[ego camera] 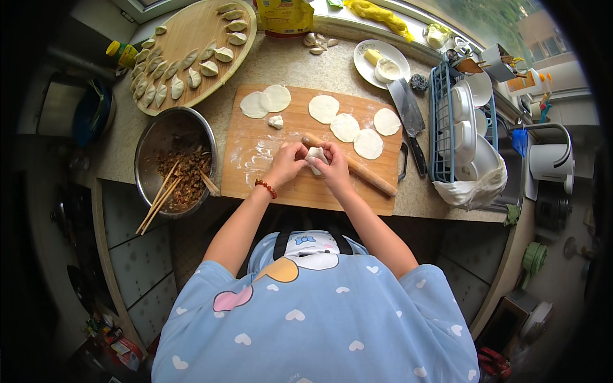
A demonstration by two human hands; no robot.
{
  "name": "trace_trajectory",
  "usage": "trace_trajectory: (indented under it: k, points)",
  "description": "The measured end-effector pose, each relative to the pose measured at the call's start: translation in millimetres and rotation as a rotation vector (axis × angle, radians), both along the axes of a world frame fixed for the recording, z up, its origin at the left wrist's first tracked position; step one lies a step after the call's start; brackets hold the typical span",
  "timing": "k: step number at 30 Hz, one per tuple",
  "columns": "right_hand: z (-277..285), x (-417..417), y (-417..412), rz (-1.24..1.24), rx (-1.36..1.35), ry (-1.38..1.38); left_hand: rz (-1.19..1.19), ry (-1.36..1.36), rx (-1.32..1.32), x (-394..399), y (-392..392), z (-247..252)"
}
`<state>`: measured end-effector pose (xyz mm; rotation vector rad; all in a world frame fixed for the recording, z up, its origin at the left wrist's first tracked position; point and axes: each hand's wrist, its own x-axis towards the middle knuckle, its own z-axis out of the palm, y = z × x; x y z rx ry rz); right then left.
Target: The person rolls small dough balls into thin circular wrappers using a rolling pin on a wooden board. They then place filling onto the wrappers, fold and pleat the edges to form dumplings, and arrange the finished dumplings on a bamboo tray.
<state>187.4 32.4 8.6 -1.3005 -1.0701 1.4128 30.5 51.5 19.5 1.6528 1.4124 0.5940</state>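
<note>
My left hand (288,163) and my right hand (336,167) meet over the near half of a wooden cutting board (306,203). Between their fingertips they hold a folded dumpling (316,154) of pale dough; any filling is hidden. A wooden rolling pin (371,178) lies slantwise behind and to the right of my hands. Farther back on the board are round dough wrappers (323,109), several on the right and two overlapping wrappers (255,105) on the left. One small lump of dough (276,121) sits near that pair, and flour dusts the wood.
At left stands a steel bowl (143,158) of minced filling (184,174) with wooden chopsticks (160,203). Shaped dumplings line a round wooden board (191,28) behind it. Right of the cutting board are a cleaver (407,107), a plate (360,52) and a blue dish rack (441,143).
</note>
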Motion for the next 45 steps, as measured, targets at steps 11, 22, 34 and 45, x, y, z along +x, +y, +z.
trace_trajectory:
  k: [11,22,34,45]
  points:
    - [107.4,-26.0,46.2,0.259,0.079,0.247,0.386,-1.01,-0.324,-26.9,-20.2,45.4]
    - [73.3,-13.6,23.9,0.158,-0.088,0.161,0.613,-1.08,-0.429,-23.1,-39.7,17.0]
    - [89.0,-32.9,-16.5,0.321,0.579,-0.324,0.583,-1.674,-0.589,-22.8,-48.1,33.9]
    - [39.2,-20.4,7.2,0.224,0.589,-0.62,0.492,0.563,0.178,-62.0,-31.7,27.9]
